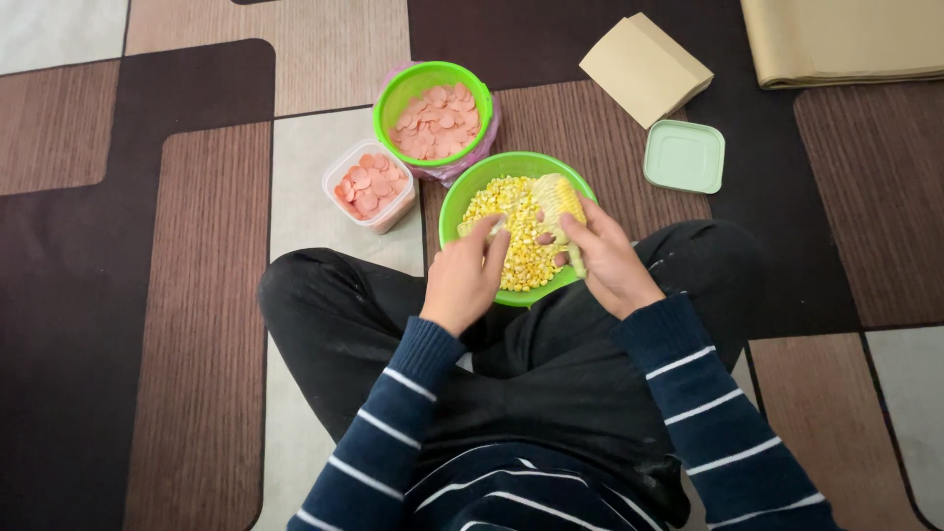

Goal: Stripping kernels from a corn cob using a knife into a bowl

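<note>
We grip a pale yellow corn cob (560, 211) in both our left hand (462, 280) and right hand (610, 265), stripping kernels over the round green plastic bowl (462, 197); next calls for turning the cob.

Home floor, patterned carpet (197, 324), food bowls (462, 197) (person seated cross-legged)

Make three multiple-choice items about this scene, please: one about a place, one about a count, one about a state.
1. Where is the corn cob?
A. on the carpet
B. over the green bowl of kernels
C. in the square tub

2. How many containers hold pink slices?
A. one
B. two
C. four

3. In what state is the square tub?
A. open, lid off
B. closed
C. tipped over

Answers:
1 B: both hands, left and right, hold the cob above the kernels.
2 B: the square tub and the round green container.
3 A: its slices show from above, and a pale green lid lies apart.
</note>
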